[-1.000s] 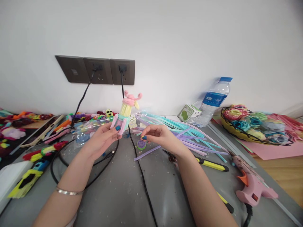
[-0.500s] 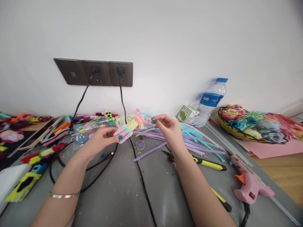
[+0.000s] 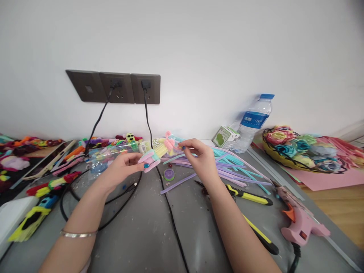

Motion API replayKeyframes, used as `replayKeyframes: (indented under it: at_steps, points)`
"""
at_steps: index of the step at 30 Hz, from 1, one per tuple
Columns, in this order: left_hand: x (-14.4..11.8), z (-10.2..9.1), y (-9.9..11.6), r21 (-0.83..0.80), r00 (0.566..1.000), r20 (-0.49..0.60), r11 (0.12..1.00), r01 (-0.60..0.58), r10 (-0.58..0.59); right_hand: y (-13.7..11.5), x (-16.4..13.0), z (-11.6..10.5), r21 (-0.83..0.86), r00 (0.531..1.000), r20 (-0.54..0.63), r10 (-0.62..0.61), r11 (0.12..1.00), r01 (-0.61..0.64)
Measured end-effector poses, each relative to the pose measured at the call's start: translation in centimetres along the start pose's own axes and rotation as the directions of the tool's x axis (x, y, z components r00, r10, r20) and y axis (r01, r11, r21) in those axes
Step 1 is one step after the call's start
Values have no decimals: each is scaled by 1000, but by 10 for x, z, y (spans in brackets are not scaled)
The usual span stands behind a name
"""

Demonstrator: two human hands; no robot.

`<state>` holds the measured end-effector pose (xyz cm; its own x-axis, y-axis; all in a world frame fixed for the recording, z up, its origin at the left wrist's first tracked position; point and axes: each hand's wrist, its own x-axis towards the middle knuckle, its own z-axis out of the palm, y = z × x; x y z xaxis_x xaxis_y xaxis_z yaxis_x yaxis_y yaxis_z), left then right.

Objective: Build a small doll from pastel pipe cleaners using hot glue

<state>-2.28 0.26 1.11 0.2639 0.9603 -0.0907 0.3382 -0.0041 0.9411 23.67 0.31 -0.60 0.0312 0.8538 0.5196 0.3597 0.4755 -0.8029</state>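
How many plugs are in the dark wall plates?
2. One plug is in the middle plate, its black cord running down leftward; the second plug is in the right plate. The left plate has none. All three are unobstructed.

Two hands [image 3: 125, 167] [image 3: 201, 158], three wall plates [image 3: 126, 87] (two plugged), one bottle [image 3: 254, 120] show.

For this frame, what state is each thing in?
Pink, yellow and mint fuzzy doll: held, tilted
Left hand: closed on the doll
Right hand: fingertips by doll's pink end, grip unclear
Clear plastic bottle: blue cap on
Two black power plugs: inserted
Black, white-tipped connector: unplugged
Pink glue gun: on its side, power unclear
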Motion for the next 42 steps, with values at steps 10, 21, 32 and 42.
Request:
replayKeyframes:
  at_steps: [10,21,32,42]
  points:
    - [1,0,-7,-228,998,-30,973,45,-54,1,1,-4,45,989,-54,135,990,-133]
    - [10,17,-6,-467,979,-202,878,-108,13,-3,-15,19,-107,823,557,110,992,-61]
    - [12,18,-6,-503,956,-291,842,-194,46,4,-18,23,-235,853,521,27,966,113]
    - [11,15,-11,-507,972,-233,848,-151,33,11,-18,23,-230,855,515,69,971,60]
